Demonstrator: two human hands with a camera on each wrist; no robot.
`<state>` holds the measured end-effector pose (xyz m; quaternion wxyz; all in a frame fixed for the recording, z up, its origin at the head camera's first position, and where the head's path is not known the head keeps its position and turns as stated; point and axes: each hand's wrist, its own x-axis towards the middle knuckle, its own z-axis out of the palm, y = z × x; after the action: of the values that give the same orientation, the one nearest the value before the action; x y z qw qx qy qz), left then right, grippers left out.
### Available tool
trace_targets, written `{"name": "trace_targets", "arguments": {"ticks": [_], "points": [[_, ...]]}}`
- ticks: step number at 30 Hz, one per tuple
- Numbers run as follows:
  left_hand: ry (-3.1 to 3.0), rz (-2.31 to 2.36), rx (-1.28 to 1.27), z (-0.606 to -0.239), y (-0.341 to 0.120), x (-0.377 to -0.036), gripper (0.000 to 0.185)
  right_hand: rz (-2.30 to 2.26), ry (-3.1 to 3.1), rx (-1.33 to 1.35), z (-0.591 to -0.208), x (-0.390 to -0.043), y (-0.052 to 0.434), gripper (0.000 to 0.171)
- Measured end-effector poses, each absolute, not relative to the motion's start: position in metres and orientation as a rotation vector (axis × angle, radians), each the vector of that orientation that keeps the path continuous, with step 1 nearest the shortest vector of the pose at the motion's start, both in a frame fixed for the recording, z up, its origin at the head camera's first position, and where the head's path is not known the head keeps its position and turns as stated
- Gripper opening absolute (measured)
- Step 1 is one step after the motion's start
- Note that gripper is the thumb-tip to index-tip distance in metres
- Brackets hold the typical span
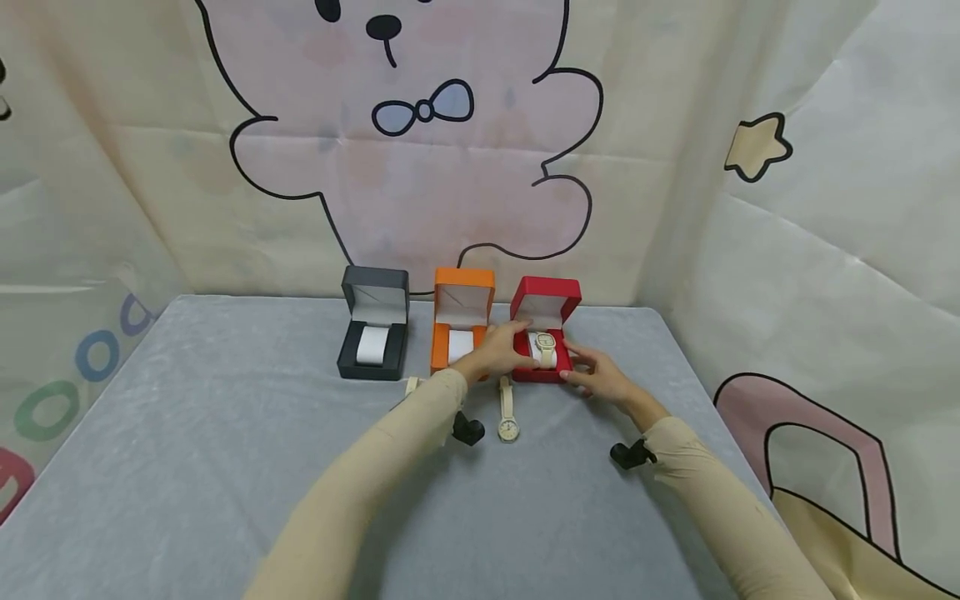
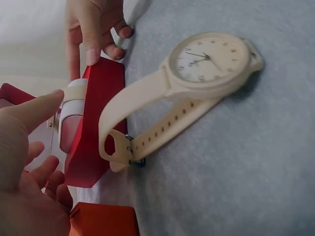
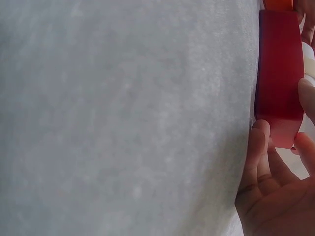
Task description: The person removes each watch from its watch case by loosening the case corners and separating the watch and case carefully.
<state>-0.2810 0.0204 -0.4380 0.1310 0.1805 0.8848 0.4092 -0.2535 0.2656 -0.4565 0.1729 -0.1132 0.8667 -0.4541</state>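
Observation:
A cream watch (image 1: 545,343) sits on the white cushion in the open red watch box (image 1: 536,375). My left hand (image 1: 501,348) reaches over the box's left side; in the left wrist view its extended thumb (image 2: 42,108) touches the strap at the cushion, the other fingers loosely bent beside the box. At the right front corner my right hand (image 1: 600,377) holds the box, thumb near the top edge and fingers at the side and low down. Another cream watch (image 1: 507,417), round-faced with its strap buckled, lies on the table in front.
Left of the red box stand an open orange watch box (image 1: 440,346) and an open dark grey one (image 1: 348,358), each with a white cushion. Part of another cream watch (image 1: 412,384) shows behind my left sleeve. A grey cloth covers the table (image 1: 187,433); printed curtains hang behind.

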Motion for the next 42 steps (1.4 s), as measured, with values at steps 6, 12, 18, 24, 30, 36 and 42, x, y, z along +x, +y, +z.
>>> {"name": "trace_targets", "arguments": {"ticks": [6,12,18,24,30,36,42], "points": [[2.558,1.17,0.469,-0.438,0.027,-0.284,0.081,-1.266,2.466,-0.32,-0.457,-0.254,0.268,0.073],[2.62,1.049,0.488,-0.438,0.033,-0.283,0.082,-1.257,2.457,-0.298,-0.457,-0.255,0.27,0.073],[2.695,0.917,0.477,-0.434,0.037,-0.281,0.082,-1.273,2.448,-0.311,-0.456,-0.255,0.269,0.073],[2.72,0.789,0.477,-0.429,0.04,-0.276,0.079,-1.282,2.453,-0.318,-0.455,-0.252,0.268,0.073],[2.738,0.679,0.471,-0.423,0.042,-0.273,0.077,-1.286,2.46,-0.324,-0.456,-0.252,0.269,0.073],[2.723,0.64,0.429,-0.42,0.044,-0.272,0.077,-1.279,2.466,-0.312,-0.457,-0.251,0.267,0.073],[2.71,0.656,0.415,-0.419,0.047,-0.273,0.074,-1.284,2.472,-0.316,-0.458,-0.251,0.268,0.072]]}}
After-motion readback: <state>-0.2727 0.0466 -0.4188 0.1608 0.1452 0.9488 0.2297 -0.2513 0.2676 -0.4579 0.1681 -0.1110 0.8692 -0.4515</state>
